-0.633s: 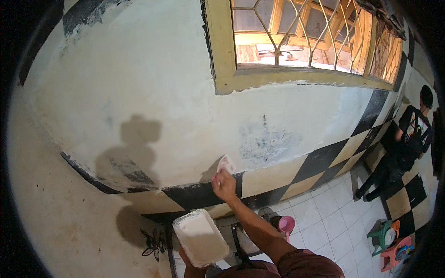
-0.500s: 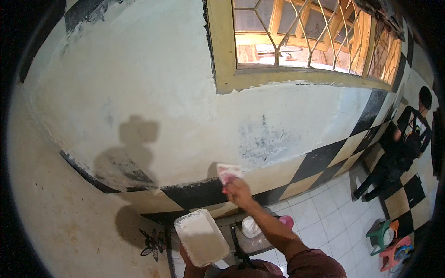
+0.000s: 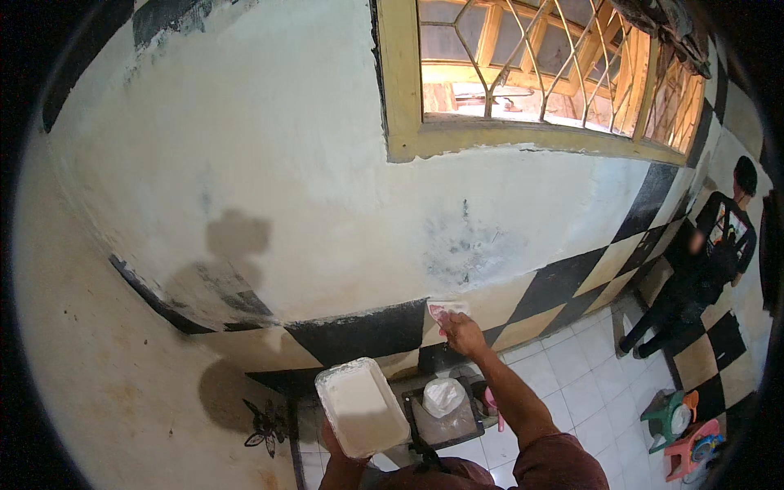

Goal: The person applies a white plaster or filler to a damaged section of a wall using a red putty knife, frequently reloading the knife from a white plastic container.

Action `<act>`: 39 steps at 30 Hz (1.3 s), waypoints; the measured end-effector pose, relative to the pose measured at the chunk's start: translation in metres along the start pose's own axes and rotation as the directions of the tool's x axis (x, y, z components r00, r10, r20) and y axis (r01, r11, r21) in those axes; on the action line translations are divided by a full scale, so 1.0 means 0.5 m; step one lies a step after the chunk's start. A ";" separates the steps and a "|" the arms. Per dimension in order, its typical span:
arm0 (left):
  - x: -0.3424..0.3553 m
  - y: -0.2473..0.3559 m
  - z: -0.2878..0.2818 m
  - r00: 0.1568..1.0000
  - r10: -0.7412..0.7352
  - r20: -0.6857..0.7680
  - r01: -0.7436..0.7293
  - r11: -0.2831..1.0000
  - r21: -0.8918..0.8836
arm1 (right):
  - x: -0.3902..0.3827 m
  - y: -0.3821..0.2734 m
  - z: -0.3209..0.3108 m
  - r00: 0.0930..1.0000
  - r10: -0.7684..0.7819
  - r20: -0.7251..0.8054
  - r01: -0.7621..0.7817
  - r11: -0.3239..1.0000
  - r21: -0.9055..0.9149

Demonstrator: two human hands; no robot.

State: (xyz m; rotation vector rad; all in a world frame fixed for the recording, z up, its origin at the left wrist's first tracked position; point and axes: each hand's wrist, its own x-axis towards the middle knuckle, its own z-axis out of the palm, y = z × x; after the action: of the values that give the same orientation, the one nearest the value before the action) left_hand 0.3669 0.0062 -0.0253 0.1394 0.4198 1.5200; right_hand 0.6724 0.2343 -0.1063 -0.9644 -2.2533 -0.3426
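Note:
Below the left side of the window, my right hand (image 3: 464,336) is closed around a flat scraper (image 3: 443,309), reddish with a whitish smear on it. The scraper's blade lies against the wall (image 3: 327,180) or just off it; I cannot tell which. It sits on the border between the white coating and the black and cream checks, under a grey stained patch (image 3: 467,249). My left hand (image 3: 333,447) grips a white rectangular tub (image 3: 324,407) from its left side, its fingers mostly hidden. Pale, creamy paste (image 3: 363,400) fills the tub, whose rim is crusted.
A dark-framed stand (image 3: 456,429) with a white plastic bag (image 3: 443,397) is below my right arm, beside a pink handled item (image 3: 492,400). Green (image 3: 660,425) and pink (image 3: 679,459) stools stand at right. A person in black (image 3: 694,286) stands near the right wall.
My right hand and the scraper have shifted right and slightly down along the edge of the white coating. The tub has moved a little right and up in view.

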 end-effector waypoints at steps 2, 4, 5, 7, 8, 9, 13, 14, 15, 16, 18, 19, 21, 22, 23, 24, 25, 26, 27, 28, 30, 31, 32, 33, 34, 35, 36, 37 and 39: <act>0.002 0.012 0.006 0.999 -0.038 -0.036 0.038 0.999 -0.016 | 0.040 -0.078 -0.074 0.863 0.480 0.155 -0.504 0.802 0.322; 0.012 -0.004 0.009 0.992 -0.108 -0.060 0.106 0.994 -0.034 | 0.049 -0.112 -0.148 0.859 0.511 0.001 -0.447 0.751 0.486; 0.014 -0.011 0.000 0.994 -0.104 -0.043 0.102 0.993 -0.057 | 0.071 -0.147 -0.189 0.753 0.655 0.060 -0.469 0.470 0.747; 0.011 -0.020 -0.006 0.994 -0.101 -0.034 0.098 0.992 -0.084 | 0.115 -0.217 -0.287 0.597 0.769 0.230 -0.390 0.027 0.921; 0.012 -0.021 -0.004 0.993 -0.113 -0.013 0.111 0.989 -0.097 | 0.130 -0.250 -0.323 0.598 0.767 0.231 -0.388 0.025 0.921; 0.011 -0.020 -0.002 0.993 -0.119 0.005 0.119 0.987 -0.109 | 0.145 -0.282 -0.351 0.556 0.774 0.304 -0.328 -0.132 0.935; 0.020 -0.046 0.012 0.997 -0.073 0.003 0.071 0.984 0.164 | 0.136 -0.348 -0.338 0.601 0.653 0.461 -0.394 -0.260 0.882; 0.021 -0.055 0.015 0.999 -0.038 0.015 0.032 0.962 0.273 | 0.121 -0.348 -0.321 0.623 0.560 0.546 -0.447 -0.318 0.836; 0.020 -0.061 0.016 1.000 0.000 0.030 -0.011 0.925 0.379 | 0.118 -0.351 -0.306 0.618 0.536 0.575 -0.449 -0.359 0.818; 0.020 -0.066 0.017 0.998 0.036 0.048 -0.054 0.875 0.481 | 0.116 -0.355 -0.296 0.614 0.510 0.602 -0.450 -0.400 0.798; 0.016 -0.071 0.011 0.993 0.087 0.079 -0.117 0.777 0.618 | 0.122 -0.353 -0.299 0.584 0.533 0.612 -0.540 -0.308 0.784; 0.018 -0.070 0.003 0.990 0.104 0.091 -0.138 0.739 0.660 | 0.125 -0.355 -0.303 0.557 0.558 0.616 -0.621 -0.214 0.754; 0.025 -0.063 -0.013 0.983 -0.181 -0.026 0.183 0.976 0.117 | 0.116 -0.342 -0.281 0.564 0.523 0.639 -0.624 -0.238 0.744; 0.024 -0.066 -0.009 0.982 -0.187 -0.023 0.189 0.975 0.115 | 0.111 -0.336 -0.274 0.571 0.490 0.659 -0.625 -0.261 0.736; 0.026 -0.070 -0.004 0.980 -0.198 -0.036 0.201 0.973 0.114 | 0.104 -0.335 -0.271 0.568 0.496 0.657 -0.626 -0.258 0.736; 0.027 -0.069 0.008 0.978 -0.203 -0.049 0.208 0.971 0.116 | 0.107 -0.337 -0.269 0.547 0.467 0.695 -0.659 -0.272 0.702; 0.026 -0.070 0.014 0.978 -0.205 -0.046 0.209 0.971 0.117 | 0.110 -0.343 -0.267 0.536 0.454 0.712 -0.674 -0.278 0.685; 0.025 -0.072 0.019 0.981 -0.192 0.020 0.187 0.973 0.136 | 0.114 -0.347 -0.265 0.526 0.441 0.728 -0.688 -0.282 0.668; 0.023 -0.073 0.022 0.980 -0.181 0.083 0.168 0.975 0.149 | 0.117 -0.355 -0.263 0.540 0.423 0.728 -0.695 -0.264 0.669; 0.024 -0.071 0.024 0.979 -0.187 0.085 0.173 0.974 0.147 | 0.119 -0.361 -0.262 0.553 0.405 0.728 -0.701 -0.245 0.669; 0.026 -0.067 0.030 0.983 -0.172 0.063 0.157 0.968 0.194 | 0.124 -0.373 -0.269 0.567 0.423 0.707 -0.687 -0.231 0.689; 0.026 -0.065 0.034 0.982 -0.175 0.064 0.160 0.968 0.192 | 0.127 -0.378 -0.273 0.583 0.436 0.686 -0.670 -0.219 0.709; 0.025 -0.062 0.039 0.976 -0.194 0.103 0.178 0.974 0.143 | 0.129 -0.383 -0.275 0.599 0.448 0.664 -0.653 -0.206 0.729; 0.022 -0.059 0.041 0.967 -0.210 0.143 0.198 0.976 0.094 | 0.126 -0.382 -0.279 0.597 0.451 0.664 -0.656 -0.204 0.727; 0.024 -0.056 0.037 0.966 -0.213 0.144 0.202 0.975 0.091 | 0.118 -0.377 -0.286 0.593 0.473 0.652 -0.628 -0.234 0.742; 0.030 -0.053 0.031 0.970 -0.189 0.152 0.181 0.982 0.062 | 0.112 -0.374 -0.293 0.589 0.495 0.639 -0.599 -0.264 0.756; 0.033 -0.049 0.025 0.974 -0.164 0.156 0.160 0.986 0.034 | 0.113 -0.377 -0.300 0.585 0.496 0.642 -0.602 -0.265 0.753; 0.035 -0.045 0.021 0.974 -0.167 0.153 0.164 0.986 0.032 | 0.117 -0.380 -0.311 0.567 0.516 0.642 -0.550 -0.343 0.761; 0.044 -0.037 0.021 0.968 -0.175 0.181 0.188 0.981 -0.053 | 0.112 -0.378 -0.325 0.526 0.530 0.665 -0.502 -0.438 0.746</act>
State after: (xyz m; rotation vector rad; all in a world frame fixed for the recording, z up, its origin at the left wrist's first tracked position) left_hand 0.3879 0.0284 -0.0259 0.1741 0.2315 1.3276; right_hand 0.5835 0.0582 0.0560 -0.9314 -0.8809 1.6517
